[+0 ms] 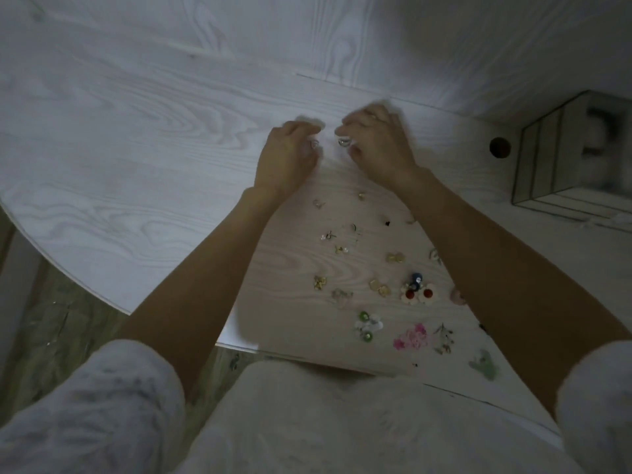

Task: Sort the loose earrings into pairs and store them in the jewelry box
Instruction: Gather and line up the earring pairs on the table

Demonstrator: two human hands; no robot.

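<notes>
Both arms are reaching forward over a pale wood-grain table (136, 138), hands meeting just above the centre of the frame. The left hand (285, 159) is curling its fingers inward, thumb and fingertips pinching a small clear glinting earring (314, 144). The right hand (379, 145) is doing the same, fingers bunched and closed on a second clear earring (343, 141). The two pieces are sitting near each other, not touching; motion blur is softening the fingertips, so the exact grip is unclear.

The loose earrings (386, 289) are lying scattered in the lower centre-right of the frame, between the forearms: small gold pieces, a cream flower pair with red centres (418, 295), green-and-white ones (367, 326), a pink cluster (411, 336).

A glass jewelry box (561, 165) with dark edging is standing at the right edge, well apart from both hands.
</notes>
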